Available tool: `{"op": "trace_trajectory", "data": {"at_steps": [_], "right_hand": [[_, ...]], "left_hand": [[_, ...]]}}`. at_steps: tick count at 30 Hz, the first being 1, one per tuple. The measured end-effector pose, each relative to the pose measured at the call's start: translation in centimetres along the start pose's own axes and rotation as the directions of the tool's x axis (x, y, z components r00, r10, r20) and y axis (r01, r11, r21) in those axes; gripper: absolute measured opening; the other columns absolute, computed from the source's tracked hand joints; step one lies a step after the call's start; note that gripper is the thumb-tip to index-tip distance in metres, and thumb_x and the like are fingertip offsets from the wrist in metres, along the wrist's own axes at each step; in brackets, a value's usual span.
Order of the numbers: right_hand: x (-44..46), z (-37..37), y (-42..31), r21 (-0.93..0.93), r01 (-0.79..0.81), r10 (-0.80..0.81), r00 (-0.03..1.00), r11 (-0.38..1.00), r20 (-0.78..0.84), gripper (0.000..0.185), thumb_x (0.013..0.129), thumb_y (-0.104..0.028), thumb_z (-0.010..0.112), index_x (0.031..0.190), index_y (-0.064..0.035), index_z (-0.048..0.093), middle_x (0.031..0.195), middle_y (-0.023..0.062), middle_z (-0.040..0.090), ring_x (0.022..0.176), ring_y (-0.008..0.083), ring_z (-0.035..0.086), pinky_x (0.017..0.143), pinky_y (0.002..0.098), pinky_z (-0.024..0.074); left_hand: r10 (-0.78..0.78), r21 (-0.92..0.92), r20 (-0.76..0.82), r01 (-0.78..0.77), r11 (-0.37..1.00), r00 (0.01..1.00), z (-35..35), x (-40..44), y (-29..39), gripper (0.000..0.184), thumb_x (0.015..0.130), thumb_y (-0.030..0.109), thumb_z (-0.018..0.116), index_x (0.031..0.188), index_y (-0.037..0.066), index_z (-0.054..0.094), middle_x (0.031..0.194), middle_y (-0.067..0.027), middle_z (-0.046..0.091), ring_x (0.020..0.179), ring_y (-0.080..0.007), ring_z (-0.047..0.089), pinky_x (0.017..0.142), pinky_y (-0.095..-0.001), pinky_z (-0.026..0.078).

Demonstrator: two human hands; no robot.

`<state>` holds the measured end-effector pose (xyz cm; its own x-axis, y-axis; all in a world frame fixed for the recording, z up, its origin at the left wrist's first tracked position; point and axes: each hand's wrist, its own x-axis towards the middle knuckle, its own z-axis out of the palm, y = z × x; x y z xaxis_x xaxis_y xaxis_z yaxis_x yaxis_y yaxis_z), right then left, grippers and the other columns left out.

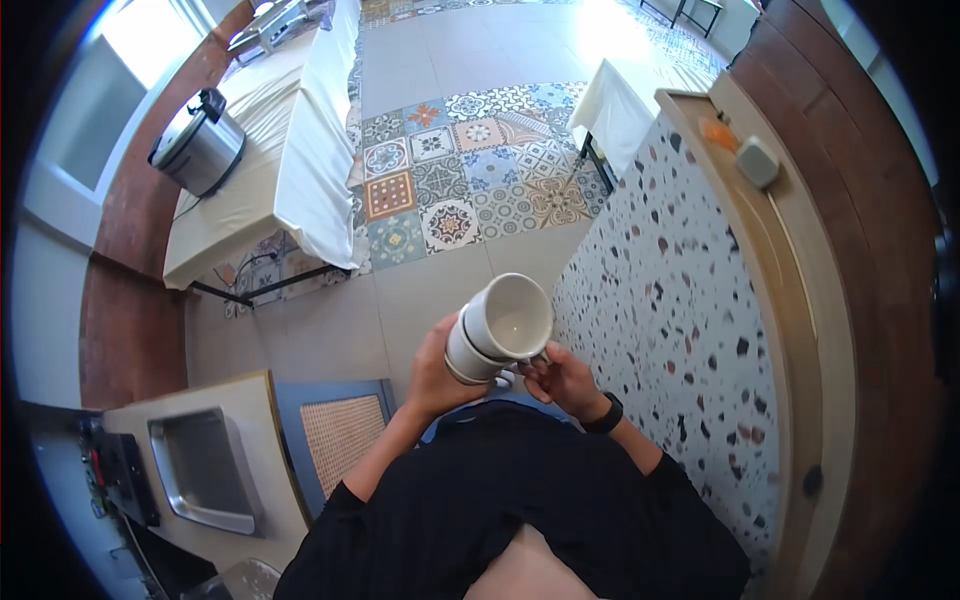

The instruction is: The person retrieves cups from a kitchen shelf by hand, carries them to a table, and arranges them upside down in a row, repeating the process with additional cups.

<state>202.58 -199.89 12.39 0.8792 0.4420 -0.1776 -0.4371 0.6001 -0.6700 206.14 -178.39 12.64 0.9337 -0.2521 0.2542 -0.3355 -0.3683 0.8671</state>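
Note:
Two white cups are stacked and tilted in front of my body, the upper cup [513,314] sitting in the lower cup [466,358]. I see into the upper one, and nothing shows inside it. My left hand [432,372] wraps around the side and base of the lower cup, with some fingers hidden behind it. On the other side, my right hand [565,383] has its fingers closed at the cups' handles, just under the upper rim. Which handle it pinches I cannot tell exactly.
A terrazzo-sided counter [665,300] with a wooden top runs along my right. To the left, a cloth-covered table [250,190] bears a steel cooker [200,145]. A worktop with a metal tray [205,470] and a cane-panelled chair [343,435] are close at lower left.

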Motion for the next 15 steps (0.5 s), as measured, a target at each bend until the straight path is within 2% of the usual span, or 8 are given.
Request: {"op": "trace_trajectory", "data": {"at_steps": [3, 6, 7, 11, 14, 15], "right_hand": [[5.6, -1.3, -3.9, -0.038, -0.039, 0.041, 0.998, 0.998, 0.049, 0.036, 0.095, -0.043, 0.042, 0.095, -0.0079, 0.051, 0.079, 0.0002, 0.046, 0.054, 0.0107, 0.045, 0.045, 0.022, 0.0355], [10.6, -1.9, -6.8, -0.013, -0.054, 0.055, 0.998, 0.998, 0.026, 0.034, 0.096, -0.041, 0.041, 0.095, -0.0077, 0.051, 0.078, 0.0004, 0.046, 0.052, 0.011, 0.046, 0.045, 0.0226, 0.0364], [12.4, -1.9, -7.7, -0.038, -0.074, 0.074, 0.997, 0.997, -0.001, 0.033, 0.094, -0.042, 0.044, 0.092, -0.0098, 0.05, 0.078, -0.0002, 0.043, 0.054, 0.0105, 0.041, 0.044, 0.0215, 0.0344], [20.0, -4.9, -10.3, -0.072, -0.086, 0.082, 0.995, 0.994, -0.049, 0.03, 0.097, -0.037, 0.041, 0.088, -0.0092, 0.048, 0.075, -0.0018, 0.042, 0.053, 0.0102, 0.043, 0.044, 0.0218, 0.0348], [26.3, -6.6, -13.3, -0.043, -0.061, 0.059, 0.997, 0.997, -0.047, 0.03, 0.097, -0.036, 0.042, 0.083, -0.0099, 0.046, 0.071, -0.0018, 0.042, 0.052, 0.0103, 0.045, 0.044, 0.0218, 0.0346], [28.6, -6.0, -14.6, -0.047, -0.056, 0.052, 0.995, 0.997, -0.085, 0.031, 0.098, -0.036, 0.042, 0.079, -0.0107, 0.044, 0.068, -0.0013, 0.041, 0.05, 0.0108, 0.046, 0.044, 0.0217, 0.0344]], "left_hand": [[-0.05, 0.023, -0.044, 0.051, 0.998, 0.998, -0.6, 5.9, -1.0, 0.089, 0.051, 0.02, 0.087, 0.128, 0.005, 0.045, 0.111, -0.0168, 0.061, 0.104, -0.0315, 0.062, 0.087, -0.0401, 0.051], [-0.017, 0.032, -0.087, 0.02, 0.999, 0.996, -0.9, 11.0, -2.8, 0.09, 0.05, 0.02, 0.087, 0.128, 0.005, 0.045, 0.111, -0.0165, 0.061, 0.103, -0.031, 0.063, 0.087, -0.0398, 0.051], [-0.036, 0.03, -0.086, 0.039, 0.999, 0.996, -1.0, 12.6, -3.8, 0.089, 0.051, 0.021, 0.087, 0.127, 0.005, 0.046, 0.112, -0.0158, 0.062, 0.103, -0.0292, 0.063, 0.086, -0.0391, 0.051], [-0.168, -0.012, -0.05, 0.167, 0.986, 0.985, -0.6, 19.8, -7.9, 0.085, 0.048, 0.025, 0.088, 0.121, 0.005, 0.048, 0.108, -0.0117, 0.063, 0.1, -0.0247, 0.063, 0.084, -0.0374, 0.051], [-0.066, -0.049, -0.054, 0.063, 0.997, 0.996, -0.8, 27.3, -11.1, 0.082, 0.048, 0.023, 0.088, 0.118, 0.004, 0.049, 0.105, -0.0099, 0.064, 0.097, -0.0225, 0.064, 0.083, -0.0359, 0.051], [-0.094, -0.125, -0.014, 0.092, 0.988, 0.995, -1.7, 29.9, -11.3, 0.079, 0.049, 0.021, 0.088, 0.115, 0.003, 0.05, 0.104, -0.0096, 0.064, 0.096, -0.0211, 0.063, 0.083, -0.0352, 0.05]]}}
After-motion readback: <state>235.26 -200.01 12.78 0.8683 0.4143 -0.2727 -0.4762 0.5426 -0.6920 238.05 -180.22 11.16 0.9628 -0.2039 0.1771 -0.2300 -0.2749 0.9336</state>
